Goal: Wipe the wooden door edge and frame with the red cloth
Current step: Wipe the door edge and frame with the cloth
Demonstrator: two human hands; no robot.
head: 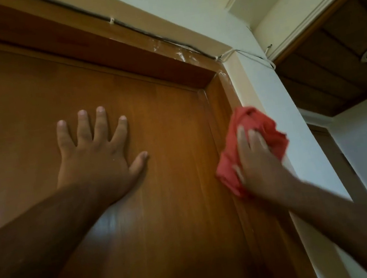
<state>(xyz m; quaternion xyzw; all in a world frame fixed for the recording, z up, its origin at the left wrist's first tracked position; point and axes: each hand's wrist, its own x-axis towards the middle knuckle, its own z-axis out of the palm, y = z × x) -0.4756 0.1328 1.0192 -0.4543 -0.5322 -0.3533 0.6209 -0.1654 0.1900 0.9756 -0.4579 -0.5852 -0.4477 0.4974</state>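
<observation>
My left forearm (37, 234) fills the near corner, and my left hand (99, 156) lies flat on the door (173, 188) with fingers spread, holding nothing, just bracing. My right hand (256, 163) presses the red cloth (254, 126) with fingers bunched over it against the door frame (224, 109), to the right of the door's edge and a little below the top corner. I judge the wiping is under way: white smears (179, 53) show on the frame's top rail near the corner, so that part looks undone, and the lower frame runs out of view. The cloth is crumpled, soft, its folds blurred.
</observation>
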